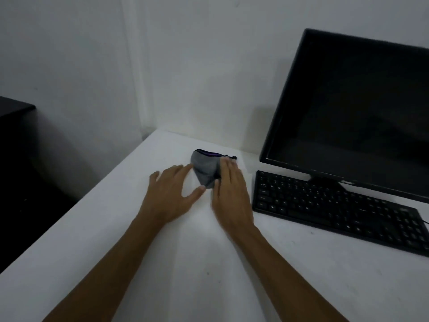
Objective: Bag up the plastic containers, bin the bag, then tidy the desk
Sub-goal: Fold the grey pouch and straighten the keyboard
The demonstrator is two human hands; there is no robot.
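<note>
Two hands around one grey pouch on desk

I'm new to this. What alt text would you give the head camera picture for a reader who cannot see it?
Two bare hands reach over a white desk toward a small grey zip pouch: the left hand lies open beside it, and the right hand rests flat fingers on it. A black keyboard and a dark monitor stand to the right.
</note>
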